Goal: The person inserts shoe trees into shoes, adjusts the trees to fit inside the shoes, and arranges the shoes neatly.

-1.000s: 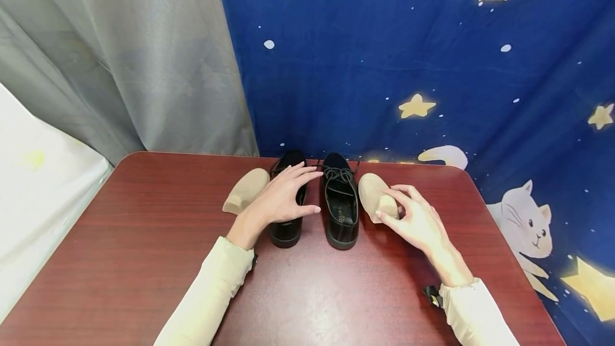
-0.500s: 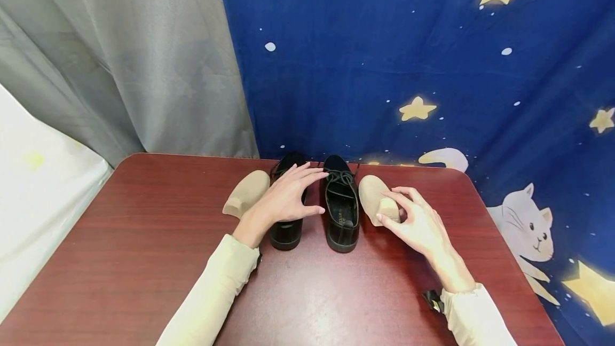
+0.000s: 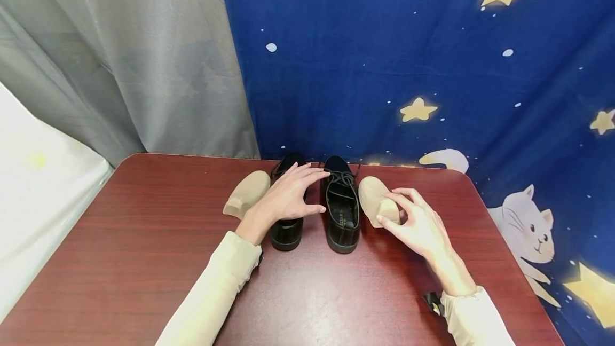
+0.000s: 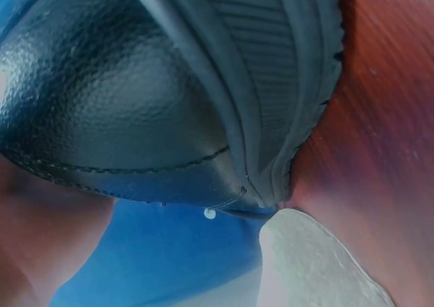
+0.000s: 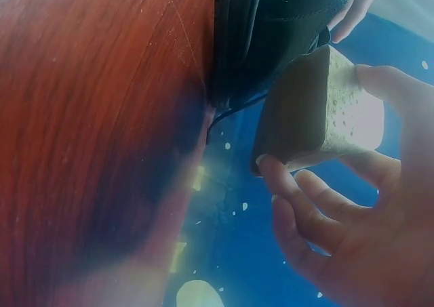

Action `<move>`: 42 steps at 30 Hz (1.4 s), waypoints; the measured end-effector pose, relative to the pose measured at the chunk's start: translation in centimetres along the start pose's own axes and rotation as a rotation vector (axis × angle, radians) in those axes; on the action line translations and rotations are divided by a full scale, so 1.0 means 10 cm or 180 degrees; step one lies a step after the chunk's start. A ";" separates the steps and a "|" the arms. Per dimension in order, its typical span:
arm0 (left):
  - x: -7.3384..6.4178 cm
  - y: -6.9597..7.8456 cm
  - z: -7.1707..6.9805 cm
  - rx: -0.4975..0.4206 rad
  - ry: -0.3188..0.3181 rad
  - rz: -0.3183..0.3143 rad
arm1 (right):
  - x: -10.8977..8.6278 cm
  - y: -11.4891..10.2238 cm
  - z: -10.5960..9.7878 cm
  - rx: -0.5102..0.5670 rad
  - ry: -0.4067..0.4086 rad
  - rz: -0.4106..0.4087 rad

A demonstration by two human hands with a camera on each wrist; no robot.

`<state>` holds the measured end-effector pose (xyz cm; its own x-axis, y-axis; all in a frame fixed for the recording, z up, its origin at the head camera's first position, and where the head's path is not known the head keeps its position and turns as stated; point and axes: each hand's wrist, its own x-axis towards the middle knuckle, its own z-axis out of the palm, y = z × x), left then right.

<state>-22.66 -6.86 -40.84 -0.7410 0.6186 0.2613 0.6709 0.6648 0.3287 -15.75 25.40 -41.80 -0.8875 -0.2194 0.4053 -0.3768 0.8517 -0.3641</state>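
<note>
Two black lace-up shoes stand side by side near the table's back edge, toes away from me. My left hand (image 3: pixel 290 196) hovers over the left shoe (image 3: pixel 286 236), fingers extended toward the right shoe (image 3: pixel 343 234), thumb apart, nothing held. Its palm hides much of the left shoe. Left of that shoe lies a beige moulded shoe insert (image 3: pixel 247 194). My right hand (image 3: pixel 420 223) holds a matching shoe insert (image 3: pixel 372 196) by its blocky heel end, beside the right shoe. In the right wrist view, thumb and fingers grip opposite sides of the shoe insert (image 5: pixel 298 110).
The dark red wooden table (image 3: pixel 144 255) has rounded back corners. Right behind it hang a grey curtain (image 3: pixel 158 68) and a blue curtain (image 3: pixel 336 68) with stars. Bare tabletop stretches in front of the shoes and out to both sides.
My left hand has shifted slightly to the right over the left shoe. The right hand keeps its grip on the shoe insert, almost still. The head view has tilted a little.
</note>
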 end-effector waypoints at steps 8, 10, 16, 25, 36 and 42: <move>0.05 -0.01 0.01 -0.0015 -0.0060 0.0007 | 0.01 -0.05 -0.02 -0.0011 -0.0014 -0.0040; 0.07 0.00 0.01 0.0009 -0.0072 0.0011 | 0.00 -0.06 -0.04 -0.0017 0.0015 -0.0051; 0.10 0.02 0.03 0.0109 -0.0102 0.0024 | -0.02 -0.08 -0.04 -0.0059 0.0024 -0.0083; 0.10 0.03 0.06 0.0030 -0.0051 0.0004 | -0.04 -0.09 -0.05 -0.0059 0.0033 -0.0077; 0.12 0.03 0.07 0.0013 -0.0062 -0.0096 | -0.04 -0.13 -0.11 -0.0055 0.0060 -0.0128; 0.14 0.04 0.08 0.0048 -0.0052 -0.0121 | -0.05 -0.15 -0.13 -0.0065 0.0059 -0.0157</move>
<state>-23.43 -5.42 -41.13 -0.7654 0.5995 0.2341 0.6428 0.6940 0.3243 -14.38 24.84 -40.35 -0.8629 -0.2526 0.4378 -0.4142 0.8497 -0.3262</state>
